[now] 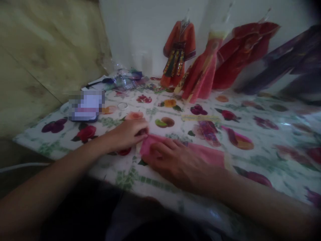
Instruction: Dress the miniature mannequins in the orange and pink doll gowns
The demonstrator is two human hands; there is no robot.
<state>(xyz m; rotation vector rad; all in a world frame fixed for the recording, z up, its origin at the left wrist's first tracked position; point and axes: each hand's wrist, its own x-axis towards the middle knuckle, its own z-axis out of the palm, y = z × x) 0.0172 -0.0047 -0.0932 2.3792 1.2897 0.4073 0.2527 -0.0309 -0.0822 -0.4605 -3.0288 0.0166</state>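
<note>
A strip of pink cloth (208,154) lies flat on the fruit-patterned tablecloth, with a pale edge at its right end. At its upper left corner my left hand (129,134) pinches the cloth between thumb and fingers. My right hand (173,160) rests over the left part of the strip, fingers bent and pressed together on the fabric; it covers the middle of the cloth. Just beyond the strip lies a patterned purple-red scrap (210,133), and to its right a curved pink and orange piece (239,140).
Small dresses stand along the wall: an orange robe (179,53), a pink gown (205,70), a red one (243,53) and a dark one (283,63). A phone (86,107) lies at left, near clear plastic bags (125,78). A yellow strip (200,118) lies mid-table.
</note>
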